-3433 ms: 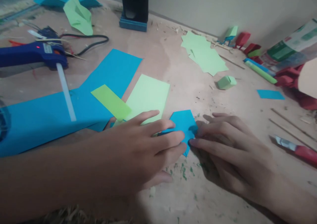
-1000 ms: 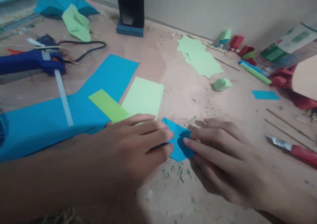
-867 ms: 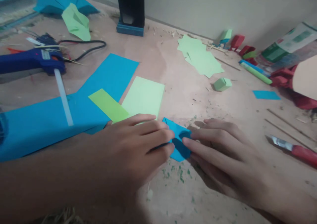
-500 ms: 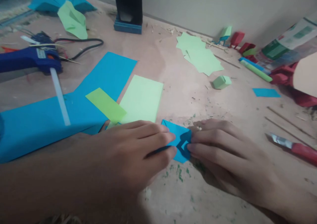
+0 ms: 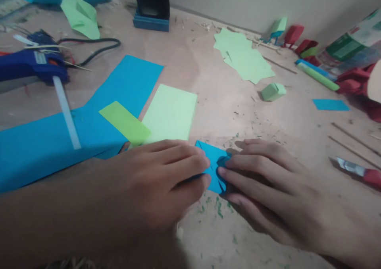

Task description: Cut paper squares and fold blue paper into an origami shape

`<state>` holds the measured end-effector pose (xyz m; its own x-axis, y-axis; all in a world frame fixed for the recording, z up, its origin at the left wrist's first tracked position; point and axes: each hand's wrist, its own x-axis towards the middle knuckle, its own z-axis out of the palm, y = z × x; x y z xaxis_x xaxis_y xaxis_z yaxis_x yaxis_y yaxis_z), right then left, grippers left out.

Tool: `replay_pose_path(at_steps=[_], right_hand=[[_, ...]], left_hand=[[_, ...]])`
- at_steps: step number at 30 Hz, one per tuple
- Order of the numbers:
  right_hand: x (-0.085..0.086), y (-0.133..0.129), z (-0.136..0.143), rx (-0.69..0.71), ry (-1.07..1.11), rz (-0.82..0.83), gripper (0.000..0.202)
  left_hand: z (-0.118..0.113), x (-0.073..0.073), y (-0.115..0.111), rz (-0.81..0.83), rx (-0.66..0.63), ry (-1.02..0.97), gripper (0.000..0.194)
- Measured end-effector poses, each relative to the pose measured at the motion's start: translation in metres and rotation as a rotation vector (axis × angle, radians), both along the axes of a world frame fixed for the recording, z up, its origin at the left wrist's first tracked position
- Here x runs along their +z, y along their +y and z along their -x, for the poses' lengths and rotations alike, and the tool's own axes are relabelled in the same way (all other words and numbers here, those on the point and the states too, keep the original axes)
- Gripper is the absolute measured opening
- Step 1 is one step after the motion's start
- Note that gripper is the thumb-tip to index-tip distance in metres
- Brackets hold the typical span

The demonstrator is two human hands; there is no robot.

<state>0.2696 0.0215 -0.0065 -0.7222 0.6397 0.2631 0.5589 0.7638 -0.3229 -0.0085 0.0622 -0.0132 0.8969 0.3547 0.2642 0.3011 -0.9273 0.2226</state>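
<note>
A small folded piece of blue paper (image 5: 214, 154) lies on the table between my two hands. My left hand (image 5: 166, 177) grips its left part, fingers bent together over it. On its right edge, the fingertips of my right hand (image 5: 268, 185) press a folded part; the thumb is low at the near corner. Beyond my left hand lie a pale green sheet (image 5: 171, 112), a bright green strip (image 5: 125, 122) and large blue paper (image 5: 127, 82).
A blue glue gun (image 5: 35, 64) with a white stick is at the left. Cut green pieces (image 5: 244, 54), a green folded box (image 5: 273, 91) and a bottle (image 5: 351, 43) stand farther back. A red-handled cutter (image 5: 357, 170) and thin sticks (image 5: 354, 146) lie right.
The fingers of my right hand have moved slightly left over the blue paper's right edge, covering the folded flap there. The view has shifted a little.
</note>
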Motion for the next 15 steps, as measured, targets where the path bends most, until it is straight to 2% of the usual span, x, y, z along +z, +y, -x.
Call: replay_pose_path(at_steps=[3, 15], right_hand=[[0.0003, -0.0007, 0.0002, 0.006, 0.001, -0.009, 0.028], [-0.0006, 0.0005, 0.0008, 0.016, 0.002, 0.012, 0.03]], left_hand=[[0.0014, 0.0001, 0.0001, 0.024, -0.054, -0.007, 0.025], [0.0017, 0.0003, -0.001, -0.006, -0.062, 0.011, 0.027]])
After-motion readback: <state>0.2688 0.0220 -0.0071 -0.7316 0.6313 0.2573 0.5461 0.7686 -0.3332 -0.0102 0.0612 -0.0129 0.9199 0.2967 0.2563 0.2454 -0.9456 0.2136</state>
